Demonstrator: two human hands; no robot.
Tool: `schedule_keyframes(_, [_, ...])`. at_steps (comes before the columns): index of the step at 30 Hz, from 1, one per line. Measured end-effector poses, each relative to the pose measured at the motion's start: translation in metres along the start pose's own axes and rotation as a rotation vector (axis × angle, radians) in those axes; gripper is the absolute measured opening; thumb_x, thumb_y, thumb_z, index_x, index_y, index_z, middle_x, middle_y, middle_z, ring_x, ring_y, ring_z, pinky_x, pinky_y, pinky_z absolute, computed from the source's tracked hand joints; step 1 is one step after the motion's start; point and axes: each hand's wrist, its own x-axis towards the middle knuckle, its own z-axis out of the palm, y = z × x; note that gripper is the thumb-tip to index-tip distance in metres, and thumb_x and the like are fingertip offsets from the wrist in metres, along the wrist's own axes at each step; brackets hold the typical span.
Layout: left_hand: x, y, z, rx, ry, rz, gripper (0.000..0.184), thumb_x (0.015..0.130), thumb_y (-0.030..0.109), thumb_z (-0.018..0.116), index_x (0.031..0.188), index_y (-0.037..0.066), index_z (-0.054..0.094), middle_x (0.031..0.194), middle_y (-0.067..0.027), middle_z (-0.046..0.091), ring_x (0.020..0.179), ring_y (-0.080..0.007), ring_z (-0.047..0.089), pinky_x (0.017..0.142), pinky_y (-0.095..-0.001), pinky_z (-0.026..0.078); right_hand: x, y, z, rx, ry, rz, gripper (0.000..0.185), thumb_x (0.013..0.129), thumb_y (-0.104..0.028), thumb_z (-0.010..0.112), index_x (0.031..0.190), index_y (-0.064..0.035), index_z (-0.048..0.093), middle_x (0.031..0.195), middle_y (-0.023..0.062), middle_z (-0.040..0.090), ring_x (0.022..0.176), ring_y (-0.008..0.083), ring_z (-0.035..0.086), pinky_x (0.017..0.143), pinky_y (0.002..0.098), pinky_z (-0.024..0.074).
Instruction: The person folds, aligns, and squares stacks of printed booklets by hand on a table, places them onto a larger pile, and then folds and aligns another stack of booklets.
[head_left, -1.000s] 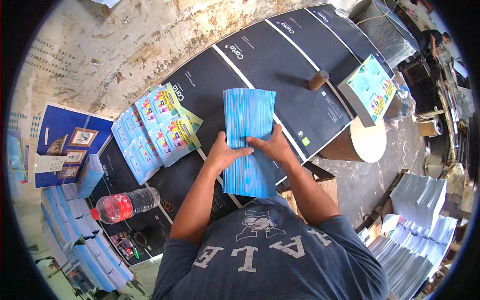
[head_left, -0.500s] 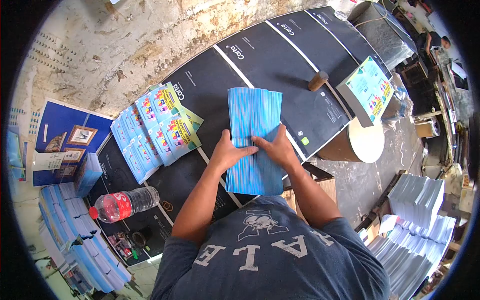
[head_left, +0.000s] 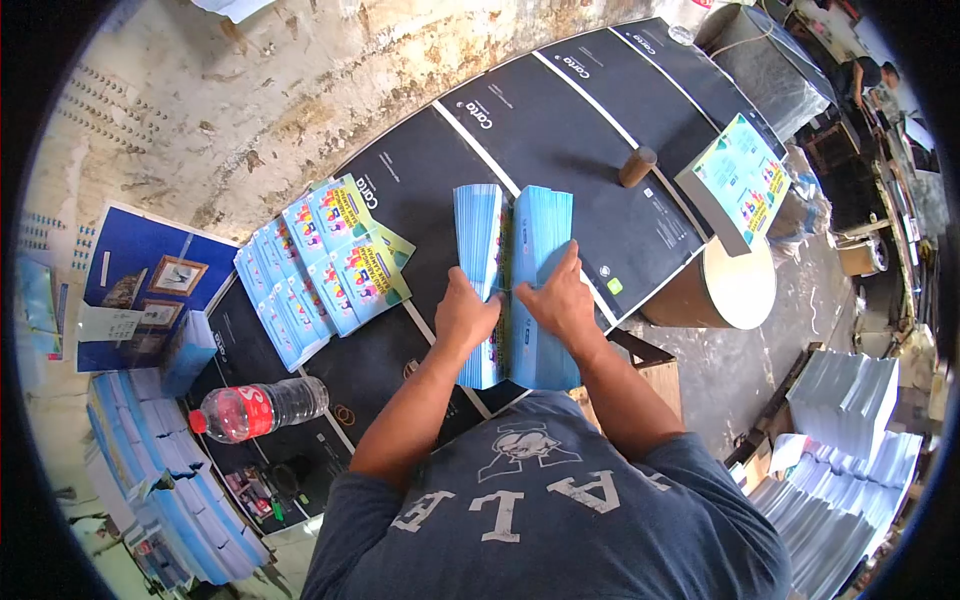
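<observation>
My left hand [head_left: 468, 314] is closed around a bundle of blue-edged booklets [head_left: 478, 225] standing on the black table. A second bundle of blue booklets [head_left: 543, 225] is gripped by my right hand [head_left: 562, 306], with the thumb on its inner side. A narrow gap runs lengthwise between the two bundles, and coloured printed covers show along it. To the left lies a fanned pile of printed booklets [head_left: 345, 265] with yellow, blue and white covers.
A wooden cylinder [head_left: 637, 167] stands on the black table [head_left: 560, 120], with a stack of printed booklets [head_left: 745, 180] to its right. Left are a water bottle [head_left: 262, 409], rubber bands [head_left: 344, 414] and paper stacks [head_left: 190, 500]. More paper stacks [head_left: 845, 400] stand lower right. Another person [head_left: 868, 76] is far off.
The single blue block of booklets has parted down the middle into two bundles, one in each hand. The printed covers between them have come into view.
</observation>
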Motion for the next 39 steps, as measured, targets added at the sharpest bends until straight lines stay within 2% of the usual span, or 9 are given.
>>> schedule_keyframes(4, [0.006, -0.003, -0.003, -0.107, -0.039, -0.027, 0.055, 0.082, 0.024, 0.075, 0.116, -0.007, 0.046, 0.106, -0.0305, 0.066, 0.102, -0.0456, 0.066, 0.090, -0.0479, 0.051, 0.021, 0.049, 0.020, 0.288, 0.047, -0.105, 0.100, 0.076, -0.025, 0.077, 0.146, 0.0108, 0.016, 0.130, 0.0375, 0.050, 0.104, 0.0470, 0.064, 0.089, 0.0465, 0.0535])
schedule_keyframes(8, [0.026, -0.060, 0.009, -0.791, -0.125, 0.049, 0.042, 0.084, 0.010, 0.074, 0.116, -0.001, 0.049, 0.099, -0.0121, 0.069, 0.083, -0.0216, 0.069, 0.075, -0.0357, 0.057, 0.030, 0.079, -0.014, 0.996, -0.098, -0.089, 0.090, 0.076, -0.013, 0.078, 0.145, 0.0061, 0.023, 0.122, 0.0278, 0.057, 0.104, 0.0361, 0.065, 0.088, 0.0438, 0.0557])
schedule_keyframes(12, [0.010, -0.041, -0.001, -0.952, -0.264, -0.009, 0.052, 0.087, 0.017, 0.077, 0.125, -0.001, 0.047, 0.110, -0.0158, 0.066, 0.098, -0.0203, 0.067, 0.081, -0.0370, 0.057, 0.008, 0.047, -0.056, 1.397, -0.306, -0.090, 0.088, 0.076, -0.011, 0.079, 0.146, 0.0057, 0.028, 0.118, 0.0261, 0.059, 0.110, 0.0326, 0.062, 0.092, 0.0421, 0.0547])
schedule_keyframes(18, [0.005, -0.034, 0.034, -1.190, -0.394, 0.219, 0.053, 0.099, 0.025, 0.063, 0.141, 0.000, 0.043, 0.126, -0.0098, 0.062, 0.112, -0.0183, 0.060, 0.096, -0.0341, 0.049, -0.001, 0.033, -0.022, 1.315, -0.364, -0.046, 0.085, 0.081, -0.013, 0.072, 0.151, -0.0022, 0.026, 0.128, 0.0229, 0.054, 0.112, 0.0309, 0.059, 0.095, 0.0399, 0.0507])
schedule_keyframes(24, [0.007, -0.009, -0.004, -1.439, -0.695, 0.036, 0.051, 0.098, 0.036, 0.059, 0.133, 0.000, 0.053, 0.123, -0.0098, 0.063, 0.109, -0.0189, 0.062, 0.098, -0.0319, 0.046, 0.011, 0.062, 0.017, 1.499, -0.384, -0.091, 0.085, 0.081, -0.011, 0.069, 0.152, -0.0049, 0.023, 0.129, 0.0204, 0.053, 0.113, 0.0311, 0.058, 0.096, 0.0417, 0.0506])
schedule_keyframes(29, [0.020, 0.019, -0.034, -0.636, -0.473, 0.357, 0.065, 0.078, 0.031, 0.082, 0.129, 0.001, 0.056, 0.113, -0.0128, 0.070, 0.102, -0.0234, 0.069, 0.090, -0.0381, 0.053, -0.005, 0.049, 0.018, 1.622, -0.406, -0.082, 0.080, 0.088, -0.010, 0.069, 0.151, -0.0062, 0.019, 0.139, 0.0161, 0.048, 0.130, 0.0296, 0.047, 0.108, 0.0423, 0.0410])
schedule_keyframes(33, [0.016, 0.082, -0.076, 0.335, -0.283, 0.442, 0.061, 0.074, 0.027, 0.081, 0.124, 0.007, 0.053, 0.119, -0.0225, 0.066, 0.104, -0.0396, 0.066, 0.089, -0.0490, 0.053, -0.016, 0.073, -0.014, 0.418, -0.592, -0.305, 0.072, 0.084, -0.031, 0.079, 0.139, 0.0012, 0.045, 0.135, 0.0226, 0.055, 0.124, 0.0357, 0.056, 0.100, 0.0415, 0.0483])
schedule_keyframes(38, [0.040, 0.051, -0.027, 0.517, -0.314, 0.603, 0.075, 0.071, 0.032, 0.084, 0.132, 0.008, 0.048, 0.118, -0.0169, 0.066, 0.109, -0.0370, 0.064, 0.092, -0.0490, 0.050, -0.036, 0.054, -0.051, 0.149, -0.763, -0.464, 0.077, 0.075, -0.027, 0.081, 0.141, -0.0046, 0.047, 0.142, 0.0189, 0.051, 0.130, 0.0377, 0.051, 0.105, 0.0469, 0.0435])
schedule_keyframes(39, [0.037, 0.052, -0.028, 0.517, -0.237, 0.651, 0.083, 0.070, 0.034, 0.085, 0.138, 0.009, 0.044, 0.122, -0.0163, 0.063, 0.114, -0.0358, 0.061, 0.096, -0.0483, 0.046, -0.038, 0.050, -0.061, 0.009, -0.336, -0.711, 0.081, 0.075, -0.028, 0.080, 0.145, -0.0066, 0.044, 0.147, 0.0168, 0.046, 0.135, 0.0347, 0.045, 0.109, 0.0484, 0.0382])
